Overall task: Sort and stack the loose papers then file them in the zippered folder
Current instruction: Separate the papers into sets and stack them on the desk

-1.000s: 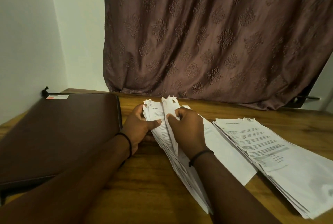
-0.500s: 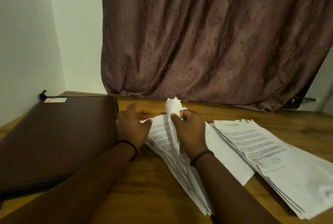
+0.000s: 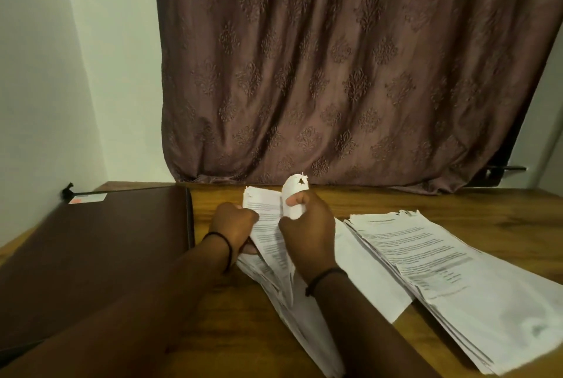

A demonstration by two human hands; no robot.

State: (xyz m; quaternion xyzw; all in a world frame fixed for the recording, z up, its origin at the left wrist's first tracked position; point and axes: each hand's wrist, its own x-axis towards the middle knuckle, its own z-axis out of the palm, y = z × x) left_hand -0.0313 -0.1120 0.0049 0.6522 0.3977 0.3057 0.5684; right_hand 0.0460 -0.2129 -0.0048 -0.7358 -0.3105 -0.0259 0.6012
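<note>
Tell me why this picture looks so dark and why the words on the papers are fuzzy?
Head view: dim light darkens the folder; print on the right stack is soft, unreadable; its near corner smears; the wide lens seems to tilt the wall and curtain sides.

Curtain (image 3: 350, 73), wall (image 3: 76, 73), bench (image 3: 472, 204)
Patterned brown curtain hangs beyond the right hand (image 3: 307, 234); white wall to its left, wooden bench beneath.
</note>
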